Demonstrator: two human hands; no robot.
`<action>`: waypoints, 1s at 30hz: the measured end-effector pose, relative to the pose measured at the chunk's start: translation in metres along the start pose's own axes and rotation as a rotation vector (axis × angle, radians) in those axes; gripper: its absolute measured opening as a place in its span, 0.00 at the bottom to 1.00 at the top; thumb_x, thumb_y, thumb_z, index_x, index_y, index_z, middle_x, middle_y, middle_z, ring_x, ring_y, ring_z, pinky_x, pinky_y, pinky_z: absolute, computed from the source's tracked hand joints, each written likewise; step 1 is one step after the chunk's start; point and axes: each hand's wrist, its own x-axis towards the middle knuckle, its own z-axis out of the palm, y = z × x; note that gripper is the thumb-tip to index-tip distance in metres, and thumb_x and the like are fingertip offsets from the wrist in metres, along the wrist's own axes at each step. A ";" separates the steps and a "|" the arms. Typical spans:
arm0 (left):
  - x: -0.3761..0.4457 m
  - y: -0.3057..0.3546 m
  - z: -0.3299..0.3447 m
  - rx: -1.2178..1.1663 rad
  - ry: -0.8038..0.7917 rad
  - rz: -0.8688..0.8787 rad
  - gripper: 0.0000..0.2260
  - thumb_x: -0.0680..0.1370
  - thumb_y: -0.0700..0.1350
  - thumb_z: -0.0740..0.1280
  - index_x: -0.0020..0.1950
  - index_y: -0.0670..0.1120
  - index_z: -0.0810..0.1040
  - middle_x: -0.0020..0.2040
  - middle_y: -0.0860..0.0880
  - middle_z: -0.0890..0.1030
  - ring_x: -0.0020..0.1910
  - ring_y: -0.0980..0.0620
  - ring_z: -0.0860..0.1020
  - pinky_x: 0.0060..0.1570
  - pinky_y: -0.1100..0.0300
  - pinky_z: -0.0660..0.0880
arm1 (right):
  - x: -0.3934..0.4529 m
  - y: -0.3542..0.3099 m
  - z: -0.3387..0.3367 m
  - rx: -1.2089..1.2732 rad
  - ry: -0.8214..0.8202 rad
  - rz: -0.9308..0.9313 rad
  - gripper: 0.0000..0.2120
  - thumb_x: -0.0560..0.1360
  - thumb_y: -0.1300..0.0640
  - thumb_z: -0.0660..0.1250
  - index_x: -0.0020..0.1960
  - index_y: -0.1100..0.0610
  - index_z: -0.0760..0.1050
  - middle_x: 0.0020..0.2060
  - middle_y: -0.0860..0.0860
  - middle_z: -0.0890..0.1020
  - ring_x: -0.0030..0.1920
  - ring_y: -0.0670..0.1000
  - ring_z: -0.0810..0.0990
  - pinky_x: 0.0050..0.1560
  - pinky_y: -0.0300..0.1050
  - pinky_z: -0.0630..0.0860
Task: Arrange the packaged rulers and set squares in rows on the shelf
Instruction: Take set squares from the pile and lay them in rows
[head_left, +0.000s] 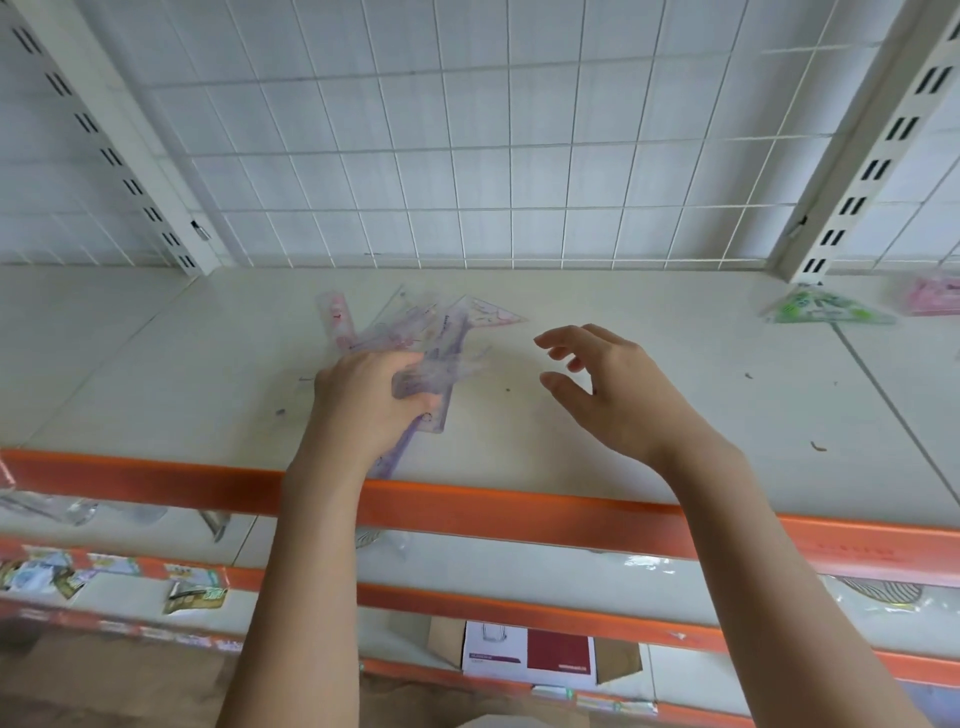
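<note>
Grip: your left hand (371, 400) pinches a fanned bundle of packaged rulers (415, 353).
Free hand: your right hand (605, 384) hovers, fingers spread.
Risk: slick sleeves could slide apart off the shelf (649, 415).

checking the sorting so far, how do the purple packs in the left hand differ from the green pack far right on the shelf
The purple packs are a fanned, blurred bunch gripped by the left hand; the green pack is single and lies flat, untouched. The purple ones sit mid-shelf, the green one near the right upright. Both include clear-wrapped triangular set squares.
</note>
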 end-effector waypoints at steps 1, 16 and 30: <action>-0.001 0.000 0.001 -0.034 0.018 0.022 0.20 0.70 0.49 0.74 0.62 0.50 0.78 0.59 0.50 0.80 0.61 0.49 0.76 0.60 0.55 0.71 | 0.001 -0.001 0.001 0.000 -0.001 -0.002 0.15 0.77 0.55 0.64 0.64 0.53 0.72 0.54 0.49 0.77 0.51 0.49 0.77 0.49 0.41 0.71; -0.009 -0.022 -0.037 -0.077 0.411 0.146 0.07 0.79 0.46 0.62 0.48 0.44 0.78 0.32 0.46 0.77 0.33 0.37 0.74 0.34 0.51 0.73 | 0.042 -0.024 0.032 -0.154 -0.146 -0.079 0.24 0.75 0.49 0.66 0.69 0.53 0.69 0.62 0.51 0.76 0.63 0.54 0.72 0.63 0.48 0.68; -0.024 -0.026 -0.028 -0.291 0.192 -0.073 0.20 0.73 0.60 0.65 0.56 0.47 0.72 0.52 0.54 0.71 0.50 0.57 0.70 0.48 0.62 0.65 | 0.075 -0.039 0.044 -0.309 -0.458 0.082 0.30 0.64 0.31 0.68 0.56 0.49 0.69 0.57 0.51 0.67 0.60 0.53 0.61 0.58 0.46 0.59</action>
